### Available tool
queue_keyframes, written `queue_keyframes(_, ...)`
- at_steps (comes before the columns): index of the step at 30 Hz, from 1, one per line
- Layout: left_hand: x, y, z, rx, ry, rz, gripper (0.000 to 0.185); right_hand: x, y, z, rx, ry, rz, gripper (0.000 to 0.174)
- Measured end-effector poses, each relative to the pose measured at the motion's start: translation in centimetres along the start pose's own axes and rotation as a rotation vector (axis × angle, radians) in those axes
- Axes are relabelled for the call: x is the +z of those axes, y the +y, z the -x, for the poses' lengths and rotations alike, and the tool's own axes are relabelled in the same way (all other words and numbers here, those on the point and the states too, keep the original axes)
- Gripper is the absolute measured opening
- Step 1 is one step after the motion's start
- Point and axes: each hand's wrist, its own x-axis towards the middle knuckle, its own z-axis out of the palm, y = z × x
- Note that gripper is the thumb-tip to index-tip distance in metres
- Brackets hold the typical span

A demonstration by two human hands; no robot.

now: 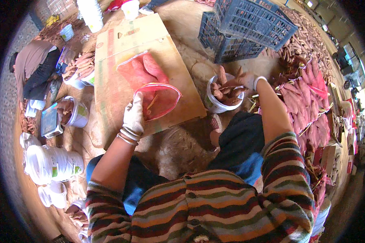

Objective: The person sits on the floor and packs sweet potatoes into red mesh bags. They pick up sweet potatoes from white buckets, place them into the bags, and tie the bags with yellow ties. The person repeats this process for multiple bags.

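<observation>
My left hand (133, 114), in a white knit glove, grips the hemmed mouth of a red mesh bag (130, 73). The bag lies on a flattened cardboard box (182, 88), its mouth held open towards me. A few sweet potatoes (152, 65) show through the mesh at its far end. To the right, my gloved right hand (246, 81) is over a white plastic bucket (214, 104), its fingers among the sweet potatoes (220, 94) inside. Blur and overlap hide whether the fingers are closed around one.
Black plastic crates (255, 25) stand beyond the bucket. Filled mesh bags (304, 106) lie at my right, near a large sweet potato heap (310, 39). At left are a scale (50, 120), a loaded bucket (80, 112), stacked buckets (53, 164) and a bending person (36, 66).
</observation>
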Motion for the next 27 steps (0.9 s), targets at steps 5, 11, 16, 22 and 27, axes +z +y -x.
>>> queue_keyframes(5,0.1,0.2,0.2,0.006,-0.007,-0.038,0.042,-0.7,-0.6,-1.4,0.32,0.166,0.1,0.043)
queue_keyframes(11,-0.1,-0.2,-0.2,-0.062,-0.029,-0.122,0.048,3.0,-1.5,-5.4,0.174,-0.037,0.169,0.042)
queue_keyframes(16,-0.1,-0.1,-0.7,-0.175,-0.079,-0.052,0.045,1.7,-2.9,-8.1,0.383,-0.123,0.417,0.048)
queue_keyframes(22,0.3,0.3,-0.1,0.059,-0.06,-0.335,0.045,2.8,-4.9,-10.1,0.078,-0.12,0.516,0.052)
queue_keyframes(27,0.7,1.1,0.2,-0.037,-0.128,-0.19,0.043,4.5,-4.1,-14.5,0.142,-0.354,-0.146,0.043)
